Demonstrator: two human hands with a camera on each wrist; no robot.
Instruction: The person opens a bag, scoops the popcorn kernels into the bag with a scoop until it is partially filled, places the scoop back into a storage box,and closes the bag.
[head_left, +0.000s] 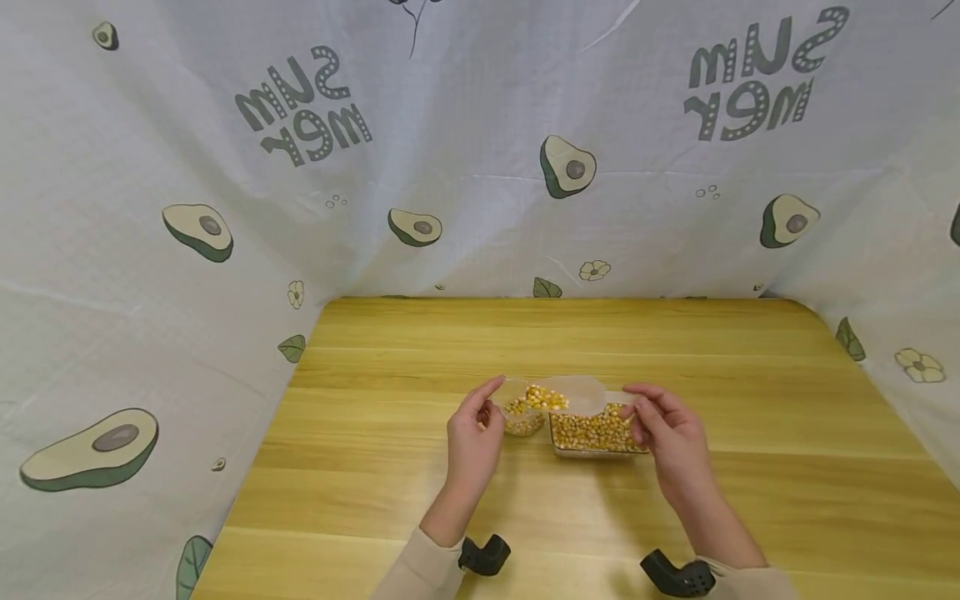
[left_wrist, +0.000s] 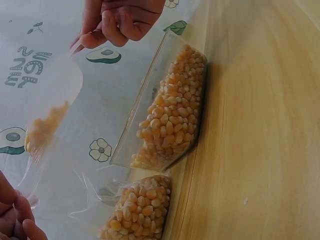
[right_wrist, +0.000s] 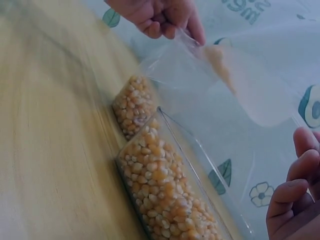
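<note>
My left hand (head_left: pixel 476 442) pinches the top edge of a clear plastic bag (head_left: pixel 523 423), whose bottom is filled with corn kernels (left_wrist: pixel 142 207). In my right hand (head_left: pixel 675 437) is the handle of a translucent white scoop (head_left: pixel 585 394), held between thumb and fingers. Yellow kernels (head_left: pixel 546 398) lie at the scoop's front end, which is at the mouth of the bag. Under the scoop stands a clear rectangular container (head_left: pixel 600 452), filled with more kernels. Bag and container stand side by side, the bag to the left.
Everything stands on a wood-grain table (head_left: pixel 390 392). A white curtain (head_left: pixel 480 125) with avocado prints hangs behind the table and along both sides. Black wrist mounts (head_left: pixel 486 556) sit at both sleeves. A small white speck (left_wrist: pixel 245 201) lies on the tabletop.
</note>
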